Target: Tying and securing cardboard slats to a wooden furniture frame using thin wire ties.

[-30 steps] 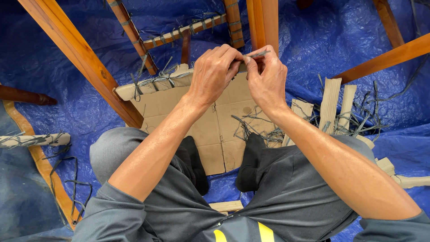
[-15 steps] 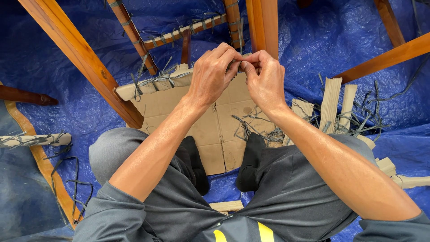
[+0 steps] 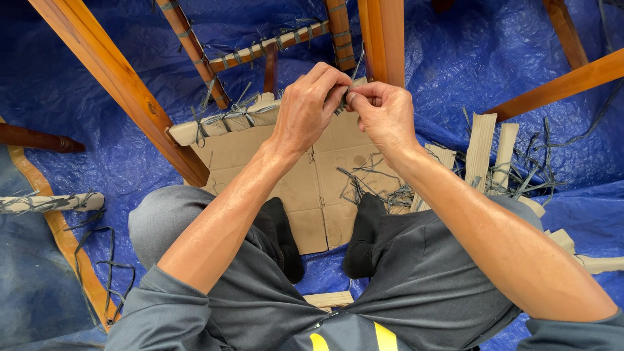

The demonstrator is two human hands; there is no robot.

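Dark strap (image 3: 342, 103): a short length of grey-green binding strip is pinched between both hands, raised in front of the upright wooden post (image 3: 383, 39) and above the flattened cardboard sheet (image 3: 305, 175). The left hand (image 3: 309, 107) is clenched on the strap with thumb and fingers closed; the right hand (image 3: 383, 117) grasps the same strap from the opposite side, fingertips meeting those of the left.

Progress, as judged from the layout: many cut strap offcuts (image 3: 370, 185) already lie loose on the cardboard, and pale unwrapped slats (image 3: 481, 149) lie to the right. The cross rail (image 3: 273, 45) and the angled rail (image 3: 188, 42) behind the hands carry bindings still in place, as does the wrapped bundle (image 3: 224, 123) at the cardboard's far edge.

Surroundings: blue tarpaulin (image 3: 130, 175) covers the floor. The slanted wooden leg (image 3: 123, 91) at left and the post crowd the working area; scattered offcuts lie around the person's feet.
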